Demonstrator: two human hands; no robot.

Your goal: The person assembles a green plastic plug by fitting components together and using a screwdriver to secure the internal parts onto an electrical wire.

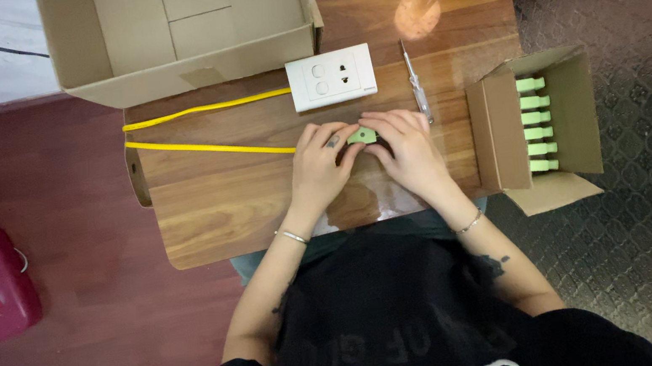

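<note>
Hands, left (316, 164) and right (409, 148), pinch a small green plastic connector block (362, 135) together on the wooden counter (210, 208); looks light and rigid, best gripped by its ends.

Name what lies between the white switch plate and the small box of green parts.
A screwdriver lies on the wood between the switch plate and the box, seen from the head camera.

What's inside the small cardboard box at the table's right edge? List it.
The small box holds six light green pieces stacked in a column. Its flaps and walls hide whatever lies deeper.
</note>
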